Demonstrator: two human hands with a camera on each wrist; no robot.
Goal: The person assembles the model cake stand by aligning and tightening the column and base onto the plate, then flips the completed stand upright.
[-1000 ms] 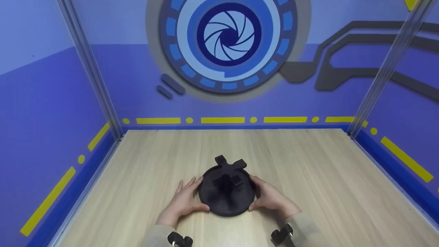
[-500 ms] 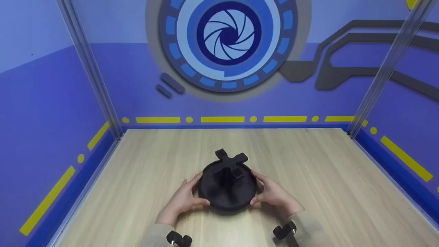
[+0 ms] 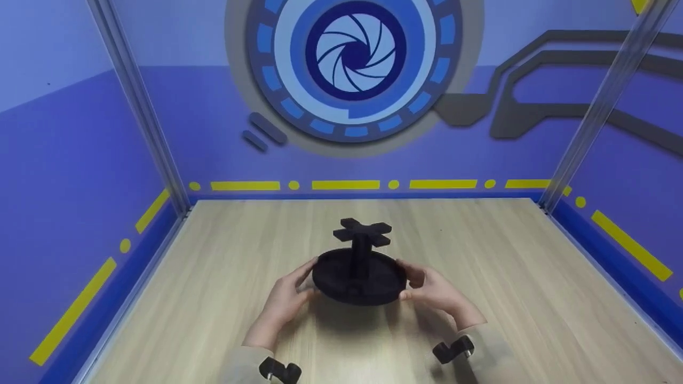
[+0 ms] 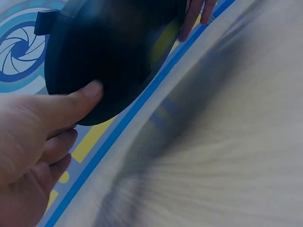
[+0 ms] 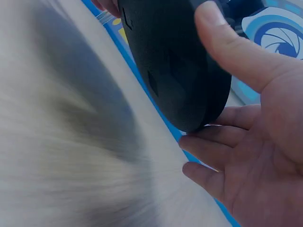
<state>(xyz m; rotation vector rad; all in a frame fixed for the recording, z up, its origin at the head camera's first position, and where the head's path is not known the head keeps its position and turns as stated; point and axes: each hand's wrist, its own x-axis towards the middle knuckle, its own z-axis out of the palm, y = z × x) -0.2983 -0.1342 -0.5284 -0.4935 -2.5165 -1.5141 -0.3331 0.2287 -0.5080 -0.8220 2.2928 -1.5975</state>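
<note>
Between my two hands is a black stand point(image 3: 360, 277) with a round, rimmed base, a short post and a cross-shaped top. It is held above the table, its shadow falling on the wood below. My left hand point(image 3: 285, 296) grips the left edge, and in the left wrist view its thumb point(image 4: 87, 93) lies against the underside of the base point(image 4: 113, 56). On the opposite edge my right hand point(image 3: 437, 290) grips the rim, the thumb point(image 5: 215, 23) on the base's underside point(image 5: 165, 61) and fingers around the far edge. The post points up.
The light wood table point(image 3: 256, 229) spreads out around the hands. Blue patterned panels point(image 3: 213, 128) close it in at the back and both sides, with metal posts point(image 3: 144, 106) at the back corners.
The stand has risen off the table. Its base has tipped so that it looks flatter from the head view and its cross-shaped top stands higher. Both hands rose with it, still gripping the edges.
</note>
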